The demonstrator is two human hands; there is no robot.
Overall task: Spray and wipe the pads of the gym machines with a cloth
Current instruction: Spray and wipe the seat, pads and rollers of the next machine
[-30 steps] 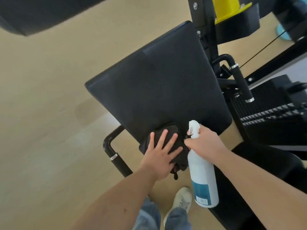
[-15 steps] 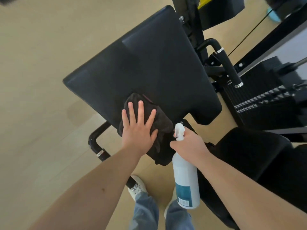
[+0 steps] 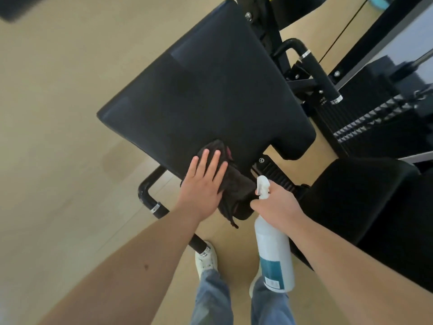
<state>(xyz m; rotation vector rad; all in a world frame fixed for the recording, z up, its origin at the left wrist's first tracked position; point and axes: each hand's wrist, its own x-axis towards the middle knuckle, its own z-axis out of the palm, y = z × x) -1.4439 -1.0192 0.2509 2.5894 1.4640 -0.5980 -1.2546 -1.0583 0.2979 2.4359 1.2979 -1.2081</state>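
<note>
A large black pad (image 3: 210,90) of a gym machine fills the middle of the head view, tilted. A dark cloth (image 3: 236,188) lies on its near edge and partly hangs off it. My left hand (image 3: 201,186) presses flat on the cloth with straight, spread fingers. To the right, my right hand (image 3: 276,205) grips the neck of a white spray bottle (image 3: 274,249) with a teal label. The bottle hangs below the hand, its nozzle near the cloth.
A black handle (image 3: 321,73) with metal rings sticks out right of the pad, with the weight stack (image 3: 375,118) behind it. Another black pad (image 3: 375,202) sits at lower right. A black tube frame (image 3: 152,202) runs below the pad over the wooden floor (image 3: 58,160).
My left hand has slid the cloth along the pad's near edge, back toward the lower edge. The right hand with the bottle has stayed beside it. The view has shifted.
</note>
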